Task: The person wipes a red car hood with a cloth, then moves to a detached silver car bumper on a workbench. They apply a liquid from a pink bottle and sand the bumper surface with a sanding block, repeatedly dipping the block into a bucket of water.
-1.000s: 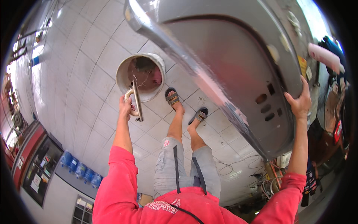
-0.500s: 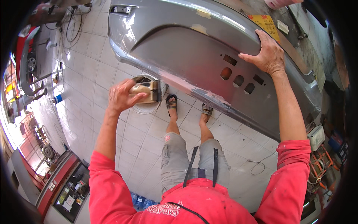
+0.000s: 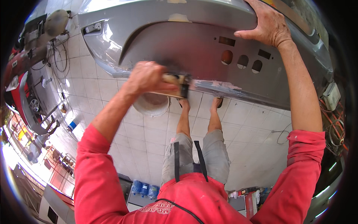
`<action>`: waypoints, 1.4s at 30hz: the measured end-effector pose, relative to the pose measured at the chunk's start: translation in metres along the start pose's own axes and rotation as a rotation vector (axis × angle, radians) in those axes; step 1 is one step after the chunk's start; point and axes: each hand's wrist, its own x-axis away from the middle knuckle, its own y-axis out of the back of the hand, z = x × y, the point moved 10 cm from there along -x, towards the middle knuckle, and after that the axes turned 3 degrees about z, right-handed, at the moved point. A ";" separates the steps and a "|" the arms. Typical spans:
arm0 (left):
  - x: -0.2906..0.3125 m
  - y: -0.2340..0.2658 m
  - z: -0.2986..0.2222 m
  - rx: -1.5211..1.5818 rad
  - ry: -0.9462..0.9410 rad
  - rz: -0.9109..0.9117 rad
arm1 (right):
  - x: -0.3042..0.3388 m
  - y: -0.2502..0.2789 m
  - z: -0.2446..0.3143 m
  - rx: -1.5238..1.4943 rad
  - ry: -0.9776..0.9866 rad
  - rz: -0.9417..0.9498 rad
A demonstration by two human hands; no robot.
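Observation:
A large grey car body panel [image 3: 186, 44] spans the upper part of the view, with pinkish filler [image 3: 220, 84] along its lower edge. In the closed fingers of my left hand [image 3: 147, 78] is a sanding block [image 3: 177, 84] with a pale grip and dark end. The block is at the panel's lower edge, left of the filler; motion blurs hand and block. My right hand [image 3: 270, 24] lies over the panel's upper shoulder, thumb stretched out to the left and fingers partly cut off at the top. Cut-out holes [image 3: 242, 61] pierce the panel below it.
A white bucket [image 3: 151, 106] stands on the tiled floor [image 3: 138, 149] below the sanding block, beside my feet. Cables [image 3: 59, 61] lie at the far left, near a red car [image 3: 22, 97]. Blue water bottles [image 3: 144, 189] are at the bottom. Orange tubing [image 3: 337, 125] is at the right.
My left hand has carried the sanding block from over the bucket to the right, onto the panel's lower edge. My right hand stays on the panel. The whole view has shifted.

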 end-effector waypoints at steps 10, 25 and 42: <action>0.042 0.014 0.071 0.001 -0.127 -0.167 | 0.002 0.002 -0.005 -0.003 -0.065 0.005; 0.035 0.014 0.061 -0.019 -0.100 -0.123 | 0.005 0.001 -0.007 -0.003 -0.062 -0.016; 0.006 0.007 -0.001 -0.060 0.014 0.050 | -0.003 -0.005 -0.002 -0.007 -0.059 0.030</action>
